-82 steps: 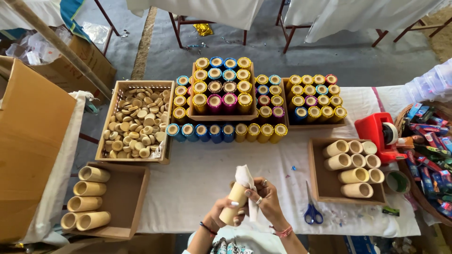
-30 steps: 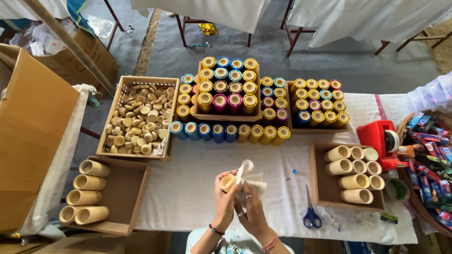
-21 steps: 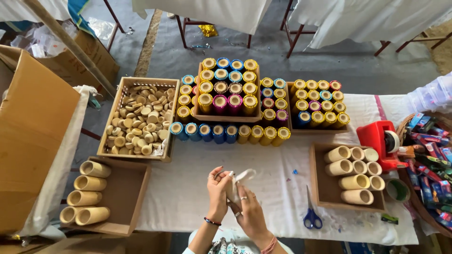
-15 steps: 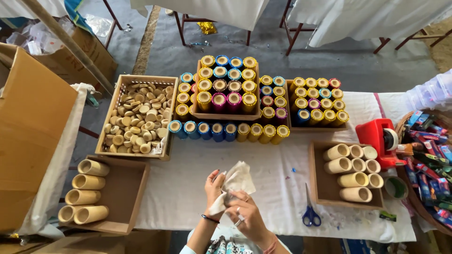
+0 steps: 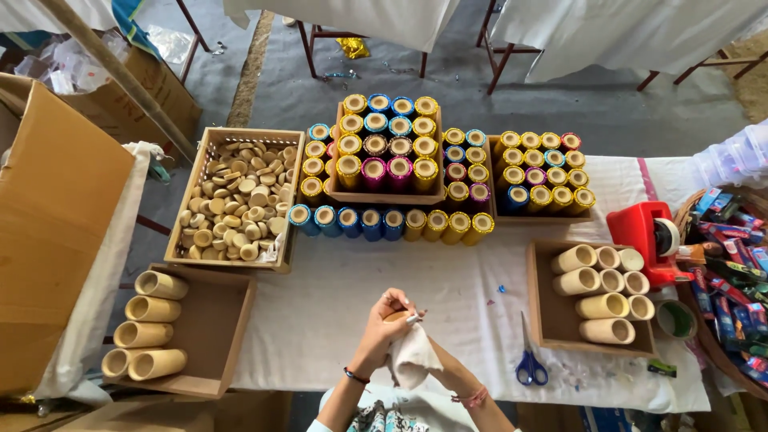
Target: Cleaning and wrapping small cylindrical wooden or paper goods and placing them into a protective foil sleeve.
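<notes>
My left hand [image 5: 386, 318], with a dark bracelet on the wrist, is closed around the top of a small bamboo tube [image 5: 398, 316], which is almost fully hidden. A white cloth [image 5: 412, 358] is wrapped over the lower part of the tube. My right hand [image 5: 438, 364] grips the tube through the cloth from below; only its wrist with a red thread band shows. Both hands are just above the near edge of the white-covered table [image 5: 448, 288].
A tray of plain bamboo tubes [image 5: 152, 320] lies at the left, another [image 5: 604, 296] at the right. A box of round wooden lids [image 5: 232, 208] and rows of coloured wrapped tubes [image 5: 400, 160] stand behind. Blue scissors [image 5: 528, 364] lie at right, next to a red tape dispenser [image 5: 644, 236].
The hands dropped from chest height down toward the table edge. The cloth, loose and raised earlier, now covers the tube and my right hand.
</notes>
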